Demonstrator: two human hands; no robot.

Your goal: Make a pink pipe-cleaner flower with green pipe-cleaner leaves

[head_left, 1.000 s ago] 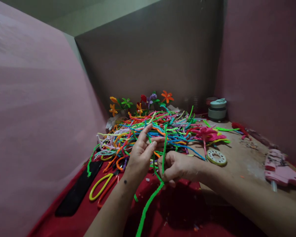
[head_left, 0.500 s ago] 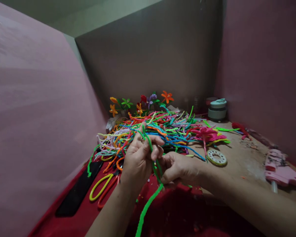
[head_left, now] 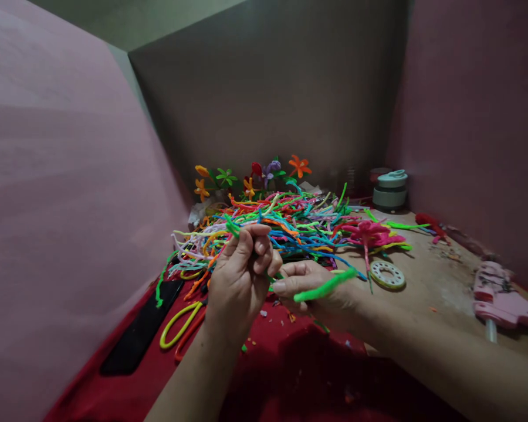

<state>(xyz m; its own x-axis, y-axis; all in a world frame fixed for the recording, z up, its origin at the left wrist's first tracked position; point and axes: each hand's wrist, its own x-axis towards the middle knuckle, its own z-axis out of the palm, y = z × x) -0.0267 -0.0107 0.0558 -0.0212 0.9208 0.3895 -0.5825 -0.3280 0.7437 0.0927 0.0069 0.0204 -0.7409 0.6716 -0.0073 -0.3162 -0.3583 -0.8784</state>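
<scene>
- Left hand point(head_left: 242, 275): fist closed on a green stem point(head_left: 323, 287), one end poking out above the knuckles.
- Right hand point(head_left: 314, 290): fingers pinch the same stem; its free end juts rightward across the hand.
- Stem is held clear of the surface point(head_left: 426, 281), just in front of the pile point(head_left: 281, 225) of coloured stems.
- Risk: the free end may snag the pile and drag strands toward the red cloth point(head_left: 290, 375).
- Risk: the wire tip above the knuckles could prick a finger if the grip twists.

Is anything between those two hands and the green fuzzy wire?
Nothing visible: both the left hand and the right hand already grip the green fuzzy wire directly, in front of the colourful wire pile.
</scene>
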